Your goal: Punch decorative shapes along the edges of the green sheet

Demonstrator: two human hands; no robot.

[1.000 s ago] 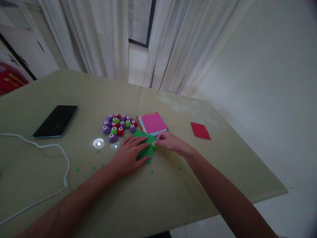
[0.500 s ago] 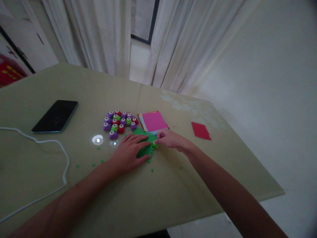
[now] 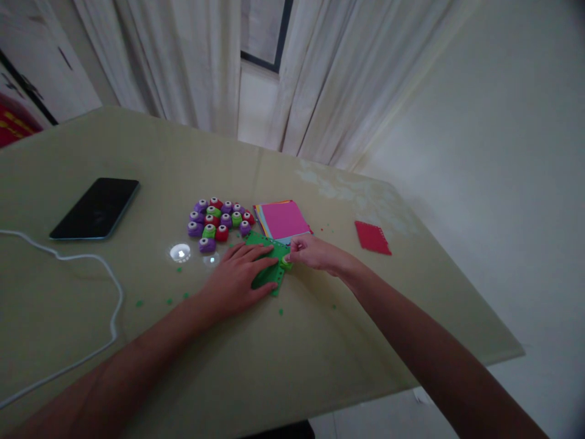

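A green sheet of paper [image 3: 265, 276] with small holes punched along its edges lies on the table. My left hand [image 3: 242, 273] rests flat on it with the fingers spread, covering much of the sheet. At the sheet's right edge sits a light green paper punch [image 3: 286, 263]. My right hand [image 3: 308, 252] is closed, its thumb and fingers on top of this punch, which hides part of it. Beyond my left hand stand several purple, red and green punches [image 3: 211, 221] in a cluster.
A stack of coloured paper [image 3: 283, 221], pink on top, lies behind my hands. A red sheet with punched edges [image 3: 373, 237] is to the right. On the left are a black-screened tablet [image 3: 95, 209] and a white cable [image 3: 108, 262]. Small green paper bits [image 3: 281, 311] dot the table [image 3: 256, 366].
The view has shifted slightly, so things on the table sit a little higher in it. Both hands keep their places at the green sheet and the punch.
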